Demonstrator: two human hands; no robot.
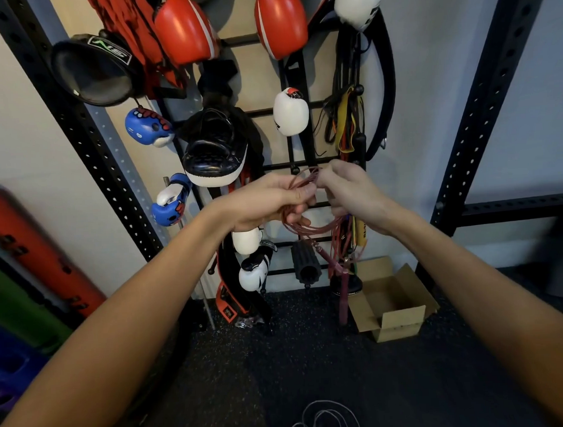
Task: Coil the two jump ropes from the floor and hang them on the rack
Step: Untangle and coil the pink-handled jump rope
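A thin, glossy red jump rope (pixel 309 226) is hanging in several loose round loops between both hands, its slim red handles (pixel 339 275) dangling below the right hand. Behind the hands, a black metal grid rack (pixel 296 75) is carrying padded leather boxing gloves (pixel 280 23) in red, white and blue, and a black quilted mitt (pixel 216 151). Well below the hands, a second jump rope (pixel 324 416), pale and wiry, is lying in loose curls on the dark speckled rubber floor (pixel 264 359). An open cardboard box (pixel 394 308) is sitting on that floor under the right hand, near a pale wall. The left hand (pixel 266 201) is gripping the bundled loops, fingers curled around the strands; the right hand (pixel 350 194) is pinching the same strands just beside it, knuckles up. Both forearms are reaching forward and converging
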